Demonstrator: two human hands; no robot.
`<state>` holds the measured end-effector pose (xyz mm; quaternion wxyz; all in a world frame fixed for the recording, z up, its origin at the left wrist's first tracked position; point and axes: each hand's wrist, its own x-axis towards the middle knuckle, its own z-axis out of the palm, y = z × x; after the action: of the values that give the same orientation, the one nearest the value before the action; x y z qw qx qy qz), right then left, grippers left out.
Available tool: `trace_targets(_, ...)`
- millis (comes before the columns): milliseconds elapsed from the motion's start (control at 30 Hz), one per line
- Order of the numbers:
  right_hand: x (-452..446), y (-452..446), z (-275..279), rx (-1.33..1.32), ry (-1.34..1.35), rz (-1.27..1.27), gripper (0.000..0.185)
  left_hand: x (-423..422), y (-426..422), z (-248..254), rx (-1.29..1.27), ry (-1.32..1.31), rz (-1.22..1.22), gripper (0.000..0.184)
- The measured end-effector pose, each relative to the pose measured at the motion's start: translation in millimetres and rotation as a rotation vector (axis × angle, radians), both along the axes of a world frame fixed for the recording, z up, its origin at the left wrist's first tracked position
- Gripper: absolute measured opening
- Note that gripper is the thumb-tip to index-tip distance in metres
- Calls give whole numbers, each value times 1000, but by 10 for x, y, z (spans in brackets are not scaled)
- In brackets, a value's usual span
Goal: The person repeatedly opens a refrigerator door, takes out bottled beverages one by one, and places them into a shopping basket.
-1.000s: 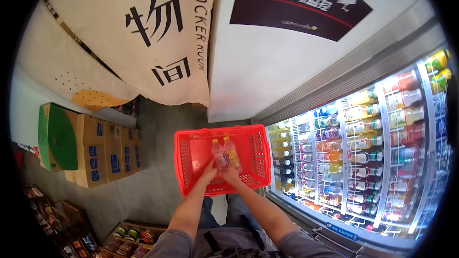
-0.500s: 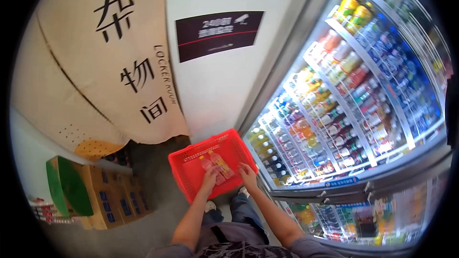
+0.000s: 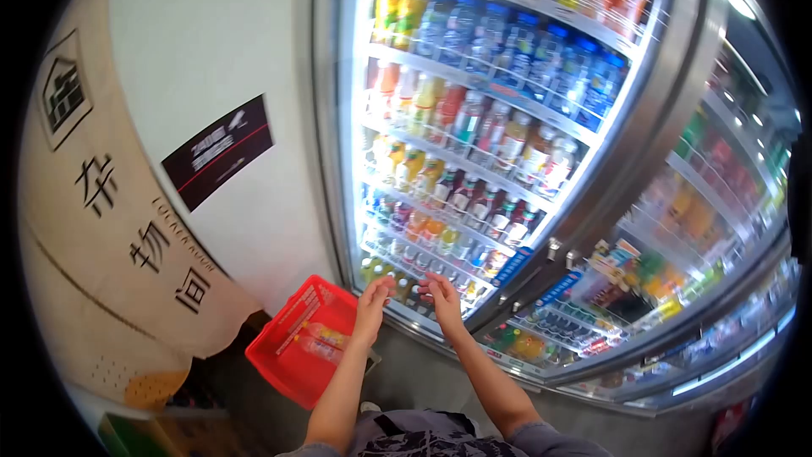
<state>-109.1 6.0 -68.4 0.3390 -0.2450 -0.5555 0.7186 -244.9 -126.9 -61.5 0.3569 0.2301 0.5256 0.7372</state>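
Observation:
Both my hands are raised in front of a glass-fronted drinks fridge (image 3: 474, 144), nearest its lowest rows. My left hand (image 3: 372, 300) has loosely bent fingers and shows nothing in it. A short gap to the right is my right hand (image 3: 441, 294), its fingers curved and apart, also with nothing visible in it. Below and left of my left hand stands a red plastic basket (image 3: 283, 372), partly behind my left forearm. Pinkish bottles with yellow labels (image 3: 323, 341) lie inside it. Neither hand appears to touch the basket or the glass.
Rows of bottled drinks fill the fridge shelves. To its right is a second fridge door (image 3: 660, 245) with more goods. A white wall carries a dark sign (image 3: 218, 152). At the left hangs a beige curtain (image 3: 93, 254) with black characters, above a cardboard box (image 3: 190, 436).
My hands have come out of the basket, away from the bottles, and moved up toward the fridge. The view has turned right, so the basket now appears lower left.

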Motion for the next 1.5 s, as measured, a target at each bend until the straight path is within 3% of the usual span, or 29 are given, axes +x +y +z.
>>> trace_targets(200, 1092, 431, 653, 249, 55, -268, 29, 939, 802, 457, 62, 52, -260, 30)
trace_targets(367, 1844, 823, 846, 361, 176, -640, 21, 1600, 1146, 625, 67, 69, -372, 29)
trace_targets(533, 2268, 1112, 768, 436, -114, -919, 35, 1960, 1294, 626, 98, 58, -335, 26)
trace_targets(733, 2194, 1174, 693, 458, -312, -806, 57, 2073, 1422, 572, 103, 27, -373, 25)
trace_targets(867, 2013, 1248, 786, 474, -272, -852, 68, 1895, 1492, 687, 132, 40, -397, 25)
trace_targets(1100, 1760, 1284, 866, 554, -378, -937, 59, 1512, 1468, 867, 141, 95, -435, 27)
trace_targets(1400, 1664, 1265, 937, 539, -372, -1020, 56, 1418, 1305, 814, 104, 94, -552, 27)
trace_targets(1500, 1591, 1217, 894, 532, -331, -1062, 54, 1313, 1227, 583, 64, 69, -595, 27)
